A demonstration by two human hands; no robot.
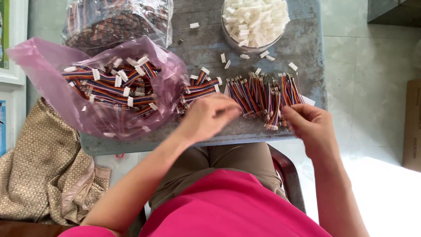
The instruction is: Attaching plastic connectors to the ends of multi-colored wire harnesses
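Nearest to the camera is the lap of the person, with a pink shirt (232, 206) and brownish trousers (219, 164), on a dark red chair (287, 173). Just beyond the lap begins the grey table (307, 44), and I place everything else from this table.

Over the near edge of the table, about the middle, is the left hand (209, 116). It is blurred. The fingers are bent together and point toward the loose bundle of coloured ribbon wires (263, 96), but I cannot tell if they pinch a wire. Over the near right corner of the table is the right hand (309, 125). Its fingers are curled, and the fingertips touch the near ends of the wires at the right side of this bundle; whether it really grips one, I cannot tell. The bundle lies on the right half of the table, between both hands and a little behind them.

On the left half of the table lies an open pink plastic bag (44, 79) holding wires that have white connectors (114, 85). Left of the table, lower, hangs a beige woven cloth (39, 171).

At the far side of the table stands a bowl (228, 37) full of white plastic connectors (256, 19), some scattered around it. At the far left corner is a clear bag of more wires (118, 22).
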